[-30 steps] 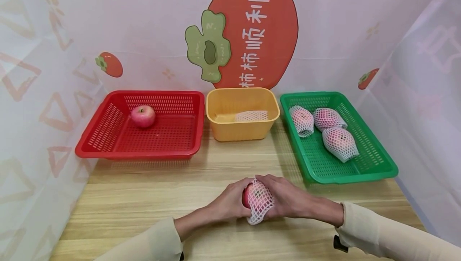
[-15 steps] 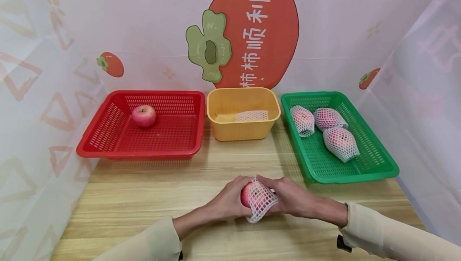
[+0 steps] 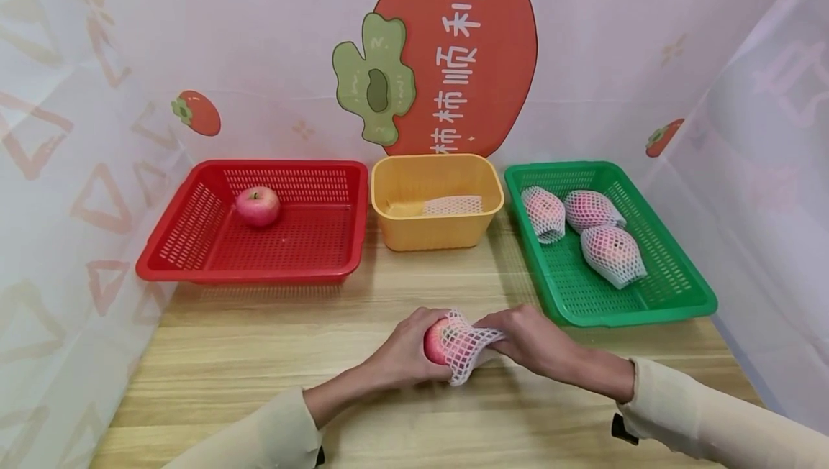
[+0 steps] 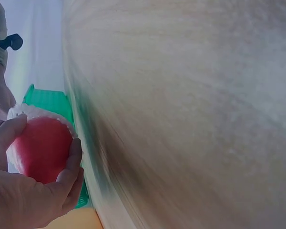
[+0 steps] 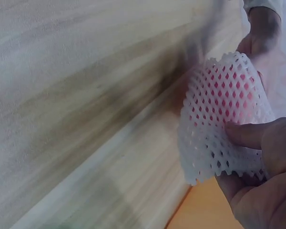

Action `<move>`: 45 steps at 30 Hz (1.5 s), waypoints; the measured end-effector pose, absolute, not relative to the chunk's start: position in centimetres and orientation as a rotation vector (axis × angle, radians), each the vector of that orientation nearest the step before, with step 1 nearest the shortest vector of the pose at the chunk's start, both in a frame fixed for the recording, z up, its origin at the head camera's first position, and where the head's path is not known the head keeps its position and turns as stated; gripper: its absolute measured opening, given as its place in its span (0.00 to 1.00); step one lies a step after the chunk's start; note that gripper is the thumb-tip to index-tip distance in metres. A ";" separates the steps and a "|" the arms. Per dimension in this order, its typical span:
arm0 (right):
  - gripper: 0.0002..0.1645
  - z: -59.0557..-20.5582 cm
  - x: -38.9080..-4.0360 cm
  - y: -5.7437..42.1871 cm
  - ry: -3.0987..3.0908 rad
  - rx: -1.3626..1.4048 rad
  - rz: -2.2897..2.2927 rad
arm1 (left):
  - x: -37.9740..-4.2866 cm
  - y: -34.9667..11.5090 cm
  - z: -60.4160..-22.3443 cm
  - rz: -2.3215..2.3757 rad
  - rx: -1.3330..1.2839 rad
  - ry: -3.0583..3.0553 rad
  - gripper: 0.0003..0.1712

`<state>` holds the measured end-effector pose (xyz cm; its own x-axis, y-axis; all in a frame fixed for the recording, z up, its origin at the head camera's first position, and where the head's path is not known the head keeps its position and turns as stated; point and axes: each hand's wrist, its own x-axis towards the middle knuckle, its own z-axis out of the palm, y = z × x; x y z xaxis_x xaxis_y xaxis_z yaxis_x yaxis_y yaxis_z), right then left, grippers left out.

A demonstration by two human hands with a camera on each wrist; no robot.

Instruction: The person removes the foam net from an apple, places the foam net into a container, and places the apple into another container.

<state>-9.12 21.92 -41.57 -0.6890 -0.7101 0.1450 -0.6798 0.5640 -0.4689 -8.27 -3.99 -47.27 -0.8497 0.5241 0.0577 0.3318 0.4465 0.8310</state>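
Observation:
My left hand point(image 3: 406, 351) grips a red apple point(image 3: 437, 343), thumb and fingers curled round its bare side, as the left wrist view also shows. A white foam net sleeve point(image 5: 219, 114) covers the apple's other side, its mesh stretched over the red skin. On the right, my right hand point(image 3: 532, 339) pinches the loose end of the net between thumb and fingers. In the right wrist view the thumb lies on top of the mesh with fingers beneath. Both hands are above the wooden table, in front of the baskets.
A red basket point(image 3: 272, 275) at the left holds one bare apple point(image 3: 257, 206). In the middle, a yellow bin point(image 3: 427, 233) contains a flat foam net point(image 3: 453, 205). The green basket point(image 3: 673, 314) at the right holds three netted apples point(image 3: 613, 253). Printed cloth walls stand around the table.
My right hand has drawn away to the right from the apple, pulling the net's end out with it. The left hand still holds the apple, shifted slightly left and up.

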 end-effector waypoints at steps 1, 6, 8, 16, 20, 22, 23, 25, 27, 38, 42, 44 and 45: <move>0.12 -41.5 -9.3 22.0 2.724 -1.227 -0.798 | -8.3 -4.1 -47.3 1.361 0.750 2.492 0.48; 0.10 -41.3 -9.7 22.2 2.739 -1.245 -0.825 | -8.4 -4.6 -47.2 1.368 0.725 2.492 0.48; 0.10 -41.0 -9.8 22.3 2.752 -1.217 -0.800 | -8.4 -4.7 -47.1 1.372 0.709 2.486 0.49; 0.09 -38.8 -10.7 22.4 2.793 -1.138 -0.730 | -8.4 -5.6 -46.8 1.407 0.627 2.474 0.49; 0.09 -37.3 -11.4 22.4 2.803 -1.120 -0.724 | -8.5 -6.3 -46.6 1.409 0.631 2.514 0.48; 0.09 -36.6 -11.8 22.5 2.815 -1.111 -0.721 | -8.7 -6.6 -46.4 1.405 0.641 2.538 0.48; 0.09 -36.2 -12.0 22.5 2.824 -1.108 -0.720 | -8.7 -6.8 -46.3 1.403 0.646 2.547 0.48; 0.09 -35.6 -12.4 22.5 2.846 -1.109 -0.717 | -8.8 -7.2 -46.0 1.401 0.648 2.556 0.48; 0.09 -34.9 -12.9 22.4 2.871 -1.116 -0.719 | -8.9 -7.6 -45.6 1.397 0.652 2.561 0.48; 0.12 -31.0 -16.2 21.7 2.949 -1.059 -0.725 | -9.9 -10.0 -41.5 1.326 0.676 2.649 0.48; 0.16 -29.8 -17.7 21.2 2.980 -1.002 -0.712 | -10.4 -11.0 -39.9 1.320 0.639 2.667 0.48; 0.16 -29.4 -18.5 21.0 2.990 -0.974 -0.712 | -10.7 -11.6 -39.2 1.327 0.625 2.673 0.48; 0.15 -29.2 -18.9 20.8 2.994 -0.962 -0.718 | -10.9 -11.8 -38.9 1.334 0.621 2.672 0.47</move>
